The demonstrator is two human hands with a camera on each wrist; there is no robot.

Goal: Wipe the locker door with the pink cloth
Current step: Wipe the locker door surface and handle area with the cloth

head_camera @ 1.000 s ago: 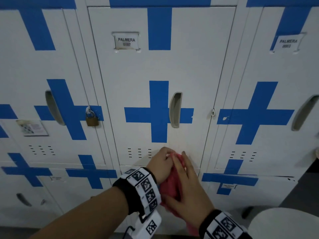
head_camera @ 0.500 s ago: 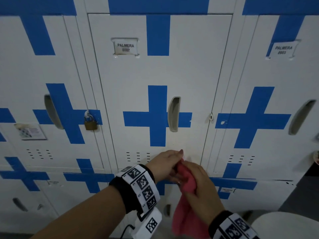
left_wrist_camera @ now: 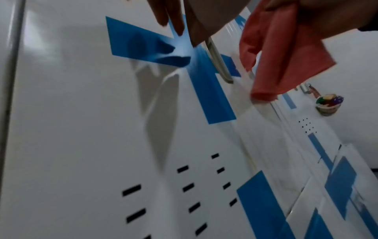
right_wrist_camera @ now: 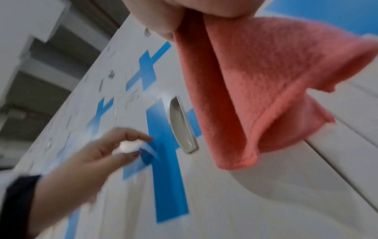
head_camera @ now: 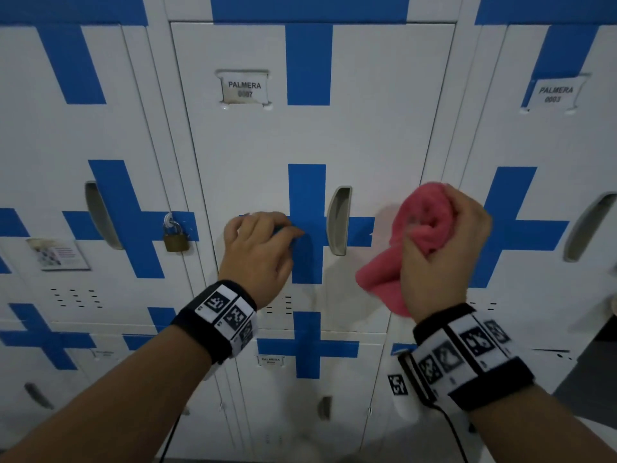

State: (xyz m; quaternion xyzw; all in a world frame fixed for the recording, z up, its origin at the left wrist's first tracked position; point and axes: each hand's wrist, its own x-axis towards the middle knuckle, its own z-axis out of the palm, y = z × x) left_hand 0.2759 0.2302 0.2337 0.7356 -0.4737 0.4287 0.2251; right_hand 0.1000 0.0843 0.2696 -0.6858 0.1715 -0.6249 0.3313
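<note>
The white locker door labelled PALMERA carries a blue cross and fills the centre of the head view. My right hand grips the bunched pink cloth at the door's right edge, level with the handle. A loose fold of the pink cloth hangs below my fist, close to the door. My left hand holds nothing. Its fingers are extended and touch the left arm of the blue cross, left of the recessed handle.
A brass padlock hangs on the locker to the left. Vent slots run below the cross. More lockers stand on both sides and below. A small colourful item hangs on a locker to the right.
Both hands rose from the bottom of the door. My left hand let go of the cloth and moved left onto the cross. My right hand carried the cloth up and right.
</note>
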